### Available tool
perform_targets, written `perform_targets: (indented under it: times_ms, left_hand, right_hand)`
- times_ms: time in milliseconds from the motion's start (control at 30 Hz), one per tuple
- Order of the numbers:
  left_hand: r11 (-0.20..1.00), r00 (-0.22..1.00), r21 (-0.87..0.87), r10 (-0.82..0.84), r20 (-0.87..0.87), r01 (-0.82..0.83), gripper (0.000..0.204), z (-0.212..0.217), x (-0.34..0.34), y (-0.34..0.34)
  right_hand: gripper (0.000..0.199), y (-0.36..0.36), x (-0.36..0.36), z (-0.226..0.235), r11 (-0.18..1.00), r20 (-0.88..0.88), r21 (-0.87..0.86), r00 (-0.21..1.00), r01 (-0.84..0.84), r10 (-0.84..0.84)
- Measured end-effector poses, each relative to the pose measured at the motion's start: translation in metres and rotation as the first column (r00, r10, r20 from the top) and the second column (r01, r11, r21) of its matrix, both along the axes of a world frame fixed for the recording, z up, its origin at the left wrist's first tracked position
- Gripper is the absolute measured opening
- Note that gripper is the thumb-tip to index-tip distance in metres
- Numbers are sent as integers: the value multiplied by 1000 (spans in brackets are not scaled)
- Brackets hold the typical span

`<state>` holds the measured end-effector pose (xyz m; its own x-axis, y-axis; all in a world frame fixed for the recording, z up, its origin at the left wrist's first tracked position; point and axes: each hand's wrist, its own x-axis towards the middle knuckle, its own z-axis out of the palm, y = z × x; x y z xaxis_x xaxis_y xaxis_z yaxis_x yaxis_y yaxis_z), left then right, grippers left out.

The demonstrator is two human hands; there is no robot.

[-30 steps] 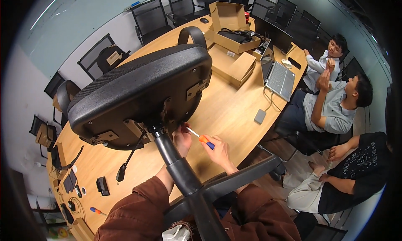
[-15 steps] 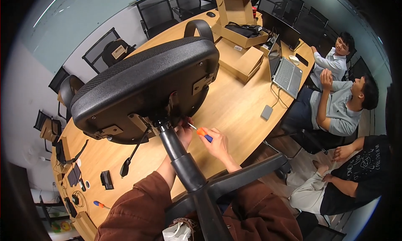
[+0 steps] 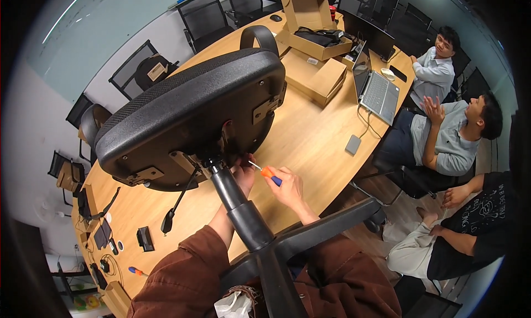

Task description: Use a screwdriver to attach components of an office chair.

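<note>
A black office chair [image 3: 182, 124] lies tipped on the table, its seat underside turned toward me. Its gas-lift column [image 3: 227, 188] runs down to the base legs [image 3: 326, 224] near my lap. My right hand [image 3: 290, 189] grips a screwdriver [image 3: 271, 176] with an orange and blue handle, its shaft pointing up-left at the seat's underside. Behind the column, my left hand [image 3: 244, 177] has its fingers curled against the seat mechanism, close to the screwdriver's tip. Whatever those fingers hold is hidden. A height lever [image 3: 172, 213] sticks out left of the column.
On the wooden table [image 3: 310, 135] are cardboard boxes [image 3: 312, 77], an open laptop [image 3: 379, 97], a grey drive [image 3: 352, 145], a black bracket-like part [image 3: 145, 239] and a second screwdriver [image 3: 136, 271]. Several people sit along the right side. Mesh chairs [image 3: 204, 19] stand behind the table.
My view has shifted slightly. Both hands and the screwdriver stay in nearly the same place by the seat. A seated person at right has lowered their raised hands a little.
</note>
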<state>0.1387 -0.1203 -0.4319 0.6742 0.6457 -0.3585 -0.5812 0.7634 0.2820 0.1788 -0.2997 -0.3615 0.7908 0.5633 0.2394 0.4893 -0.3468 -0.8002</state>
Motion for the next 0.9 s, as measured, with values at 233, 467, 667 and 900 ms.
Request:
perform_targets:
  times_ms: [233, 467, 667, 900]
  left_hand:
    - [999, 999, -6, -39, -9, 39, 14, -25, 1, 8]
    - [997, 996, -53, -51, 77, 55, 13, -23, 5, 10]
    - [997, 997, 4, -79, 11, 79, 11, -24, 5, 10]
    - [995, 993, -58, -74, 96, 79, 10, -21, 4, 9]
  right_hand:
    - [33, -1, 0, 2, 1000, 2, 7, 1000, -5, 5]
    - [33, -2, -3, 1, 1000, 28, -13, 999, 22, -22]
    - [33, -2, -3, 1, 1000, 34, -8, 999, 26, -26]
    - [33, -2, -3, 0, 1000, 115, 4, 993, 17, -18]
